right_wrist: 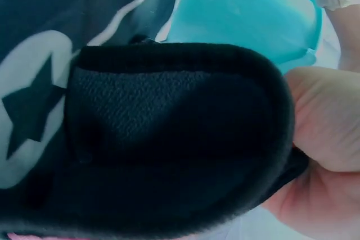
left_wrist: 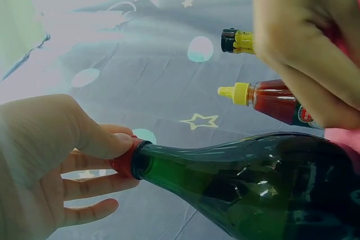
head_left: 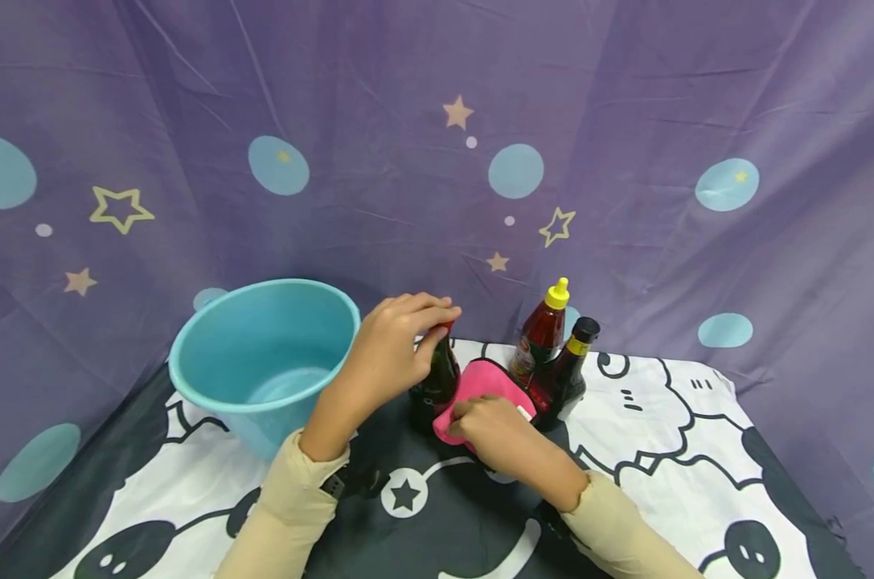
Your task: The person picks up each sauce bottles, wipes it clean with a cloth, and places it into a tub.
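Fingers (head_left: 437, 315) of the left hand (head_left: 386, 354) are pinched round the red cap (left_wrist: 125, 160) of the dark green bottle (head_left: 437, 382), holding it steady at the neck; the left wrist view shows thumb on top, other fingertips curled under the cap. Right hand (head_left: 498, 430) grips a pink cloth (head_left: 483, 386) and presses it vs. the bottle's lower side, right by the base. Bottle stands upright on the tabletop (head_left: 683, 434), approx. centre, between the blue bucket (head_left: 263, 362) on the left and two more bottles just to the right: a red sauce bottle w/ yellow nozzle (head_left: 541, 334) and a dark sauce bottle w/ black cap (head_left: 563, 378).

Progress, as a judgement: wiping looks mid-way at best. Cloth sits low on the bottle, so neck and shoulder look not yet covered, and the two sauce bottles stand untouched by either hand. Bucket holds nothing that I can see.

Hard to read: the right wrist view is nearly all dark fabric up close, prob. the cloth's black edge or underside, w/ only a strip of bucket and a bit of the palm; no bottle visible there. Bottle's base and label are hidden behind cloth and hand in the head view. Can't tell if the cap is tight or loosened, or if the cloth is wet.
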Motion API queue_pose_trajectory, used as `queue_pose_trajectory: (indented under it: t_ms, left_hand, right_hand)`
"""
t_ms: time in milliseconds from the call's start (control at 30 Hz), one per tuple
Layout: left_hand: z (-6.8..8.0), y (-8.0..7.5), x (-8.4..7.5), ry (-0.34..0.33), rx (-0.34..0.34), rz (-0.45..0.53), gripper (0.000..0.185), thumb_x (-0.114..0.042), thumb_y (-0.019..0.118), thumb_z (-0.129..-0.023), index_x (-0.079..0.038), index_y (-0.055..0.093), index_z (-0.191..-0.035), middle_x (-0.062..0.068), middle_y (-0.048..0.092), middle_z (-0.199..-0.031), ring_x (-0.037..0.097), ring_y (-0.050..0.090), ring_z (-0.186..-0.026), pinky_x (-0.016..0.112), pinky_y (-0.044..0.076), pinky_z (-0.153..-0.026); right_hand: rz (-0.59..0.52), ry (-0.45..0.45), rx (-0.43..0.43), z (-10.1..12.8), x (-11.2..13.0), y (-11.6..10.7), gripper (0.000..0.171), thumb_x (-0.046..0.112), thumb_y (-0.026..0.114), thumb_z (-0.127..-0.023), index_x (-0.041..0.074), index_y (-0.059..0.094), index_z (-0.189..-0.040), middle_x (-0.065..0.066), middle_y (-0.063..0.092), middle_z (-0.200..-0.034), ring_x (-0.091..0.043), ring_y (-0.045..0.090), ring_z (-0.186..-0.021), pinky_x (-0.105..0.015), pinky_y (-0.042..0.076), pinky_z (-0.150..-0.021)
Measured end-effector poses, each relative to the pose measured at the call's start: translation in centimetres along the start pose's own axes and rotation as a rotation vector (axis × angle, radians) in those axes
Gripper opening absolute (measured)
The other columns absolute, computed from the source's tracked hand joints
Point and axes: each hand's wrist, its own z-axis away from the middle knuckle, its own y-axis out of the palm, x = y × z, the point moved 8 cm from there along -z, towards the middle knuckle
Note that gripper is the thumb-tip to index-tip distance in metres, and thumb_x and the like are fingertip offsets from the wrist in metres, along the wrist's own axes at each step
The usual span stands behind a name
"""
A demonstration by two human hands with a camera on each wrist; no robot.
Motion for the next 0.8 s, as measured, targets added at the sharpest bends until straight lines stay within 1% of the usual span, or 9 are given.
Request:
queue_pose_trajectory:
  t_ms: [133, 267, 333, 400, 467, 533, 600, 733, 800]
  left_hand:
    - [0.1, 0.0, 0.1, 0.0, -0.001, 0.004, 0.027, -0.008, 0.076, -0.09, -0.013, 0.078, -0.117, 0.005, 0.075, -0.118, 0.024, 0.071, -0.108, 0.044, 0.054, -0.099]
    - [0.1, -0.3, 0.2, 0.013, -0.016, 0.004, 0.026, -0.008, 0.076, -0.09, -0.012, 0.078, -0.116, 0.005, 0.076, -0.117, 0.024, 0.071, -0.107, 0.044, 0.054, -0.098]
    - [0.0, -0.3, 0.1, 0.029, -0.02, -0.012, 0.026, -0.009, 0.076, -0.091, -0.012, 0.078, -0.116, 0.004, 0.076, -0.116, 0.023, 0.071, -0.105, 0.044, 0.054, -0.098]
    - [-0.1, -0.2, 0.1, 0.054, -0.022, -0.033, 0.025, -0.011, 0.076, -0.091, -0.012, 0.078, -0.116, 0.004, 0.076, -0.115, 0.022, 0.071, -0.102, 0.044, 0.054, -0.098]
    - [-0.1, -0.1, 0.0, 0.078, -0.024, -0.066, 0.024, -0.014, 0.075, -0.091, -0.012, 0.078, -0.115, 0.004, 0.076, -0.114, 0.022, 0.071, -0.101, 0.044, 0.053, -0.098]
    - [-0.1, 0.0, -0.1, 0.098, -0.037, -0.112, 0.023, -0.018, 0.076, -0.091, -0.013, 0.078, -0.114, 0.004, 0.075, -0.113, 0.023, 0.07, -0.101, 0.045, 0.051, -0.099]
    - [0.0, -0.1, -0.2, 0.109, -0.06, -0.16, 0.023, -0.021, 0.078, -0.09, -0.013, 0.079, -0.111, 0.004, 0.075, -0.112, 0.024, 0.068, -0.101, 0.046, 0.05, -0.099]
    - [0.0, -0.4, -0.3, 0.115, -0.094, -0.247, 0.022, -0.026, 0.079, -0.09, -0.013, 0.079, -0.107, 0.005, 0.075, -0.105, 0.024, 0.066, -0.1, 0.047, 0.048, -0.099]
    - [0.0, -0.3, -0.4, 0.119, -0.093, -0.265, 0.022, -0.027, 0.079, -0.09, -0.013, 0.079, -0.107, 0.004, 0.075, -0.101, 0.024, 0.066, -0.098, 0.047, 0.048, -0.099]
  right_hand:
    - [-0.031, -0.003, 0.038, -0.1, 0.0, 0.8, 0.019, 0.003, 0.077, -0.085, 0.022, 0.081, -0.082, 0.007, 0.069, -0.078, -0.009, 0.064, -0.069, -0.026, 0.049, -0.066]
    - [-0.078, -0.005, 0.066, -0.3, -0.5, 0.9, 0.024, -0.001, 0.078, -0.082, 0.023, 0.082, -0.086, 0.007, 0.071, -0.082, -0.01, 0.066, -0.074, -0.026, 0.051, -0.069]
    - [-0.142, 0.012, 0.088, -0.3, -0.9, 0.6, 0.03, -0.005, 0.079, -0.079, 0.022, 0.083, -0.091, 0.007, 0.074, -0.087, -0.01, 0.069, -0.08, -0.025, 0.055, -0.072]
    - [-0.213, 0.034, 0.107, -0.1, -1.5, 0.1, 0.034, -0.008, 0.078, -0.079, 0.02, 0.083, -0.096, 0.006, 0.075, -0.09, -0.01, 0.07, -0.085, -0.026, 0.057, -0.074]
    - [-0.268, 0.07, 0.108, 0.3, -2.2, -0.4, 0.038, -0.012, 0.076, -0.078, 0.019, 0.083, -0.099, 0.005, 0.075, -0.094, -0.01, 0.07, -0.087, -0.026, 0.057, -0.072]
    - [-0.297, 0.1, 0.08, 0.7, -2.9, -1.2, 0.04, -0.015, 0.072, -0.079, 0.017, 0.082, -0.101, 0.003, 0.075, -0.096, -0.011, 0.07, -0.085, -0.025, 0.057, -0.068]
    - [-0.308, 0.128, 0.026, 1.1, -3.7, -2.0, 0.041, -0.016, 0.069, -0.079, 0.015, 0.081, -0.102, 0.002, 0.074, -0.097, -0.012, 0.068, -0.08, -0.024, 0.055, -0.065]
    - [-0.325, 0.225, -0.127, 1.7, -5.9, -4.1, 0.041, -0.016, 0.068, -0.076, 0.011, 0.079, -0.104, -0.001, 0.073, -0.096, -0.01, 0.06, -0.072, -0.023, 0.05, -0.062]
    - [-0.35, 0.304, -0.208, 2.3, -7.2, -5.2, 0.04, -0.015, 0.068, -0.076, 0.009, 0.078, -0.106, -0.003, 0.073, -0.096, -0.011, 0.055, -0.071, -0.024, 0.047, -0.061]
